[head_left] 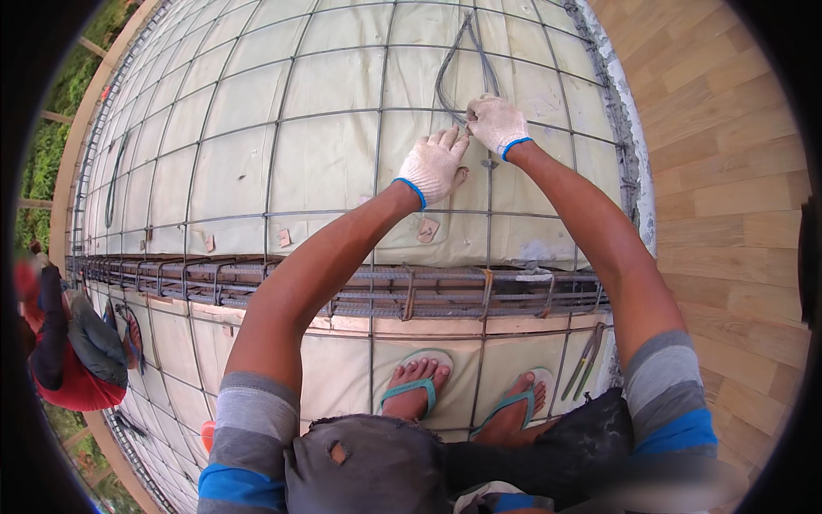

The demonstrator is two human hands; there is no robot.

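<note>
A looped bundle of thin dark tie wire [441,81] lies over the steel bar mesh [384,73] ahead of me. My right hand [498,124], in a white knit glove with a blue cuff, is closed around the near end of the bundle. Just to its left is my left hand [434,167], gloved the same way. Its fingers reach toward the wire's near end and the thumb stands apart; whether the fingertips touch the wire is hard to make out. Pale sheeting [330,163] lies beneath the mesh.
A beam cage of thick ribbed bars [428,291] crosses between my hands and my sandalled feet [417,387]. Green-handled pliers [587,364] rest by my right foot. Wood-patterned boarding [711,171] lies right of the rough slab edge. Another person in red [81,377] is low at the left.
</note>
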